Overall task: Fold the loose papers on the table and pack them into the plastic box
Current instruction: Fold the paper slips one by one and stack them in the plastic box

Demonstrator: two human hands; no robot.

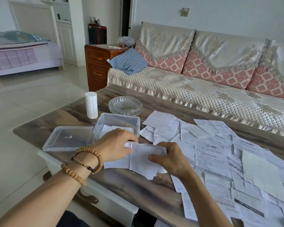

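Observation:
I hold a white sheet of paper [142, 158] just above the table's near edge, creased down its middle. My left hand [116, 146] pinches its upper left corner, and my right hand [170, 158] pinches its right side with thumb on top. The clear plastic box [116, 122] stands right behind my left hand with some folded papers inside. Its clear lid [69, 139] lies flat to the left of it. Several loose printed papers [220, 153] cover the table's right half.
A white tissue roll [91, 105] stands behind the box, and a glass ashtray [125, 106] sits to its right. The dark wood-pattern table [138, 184] has its near edge beneath my arms. A sofa [203, 89] runs along the far side.

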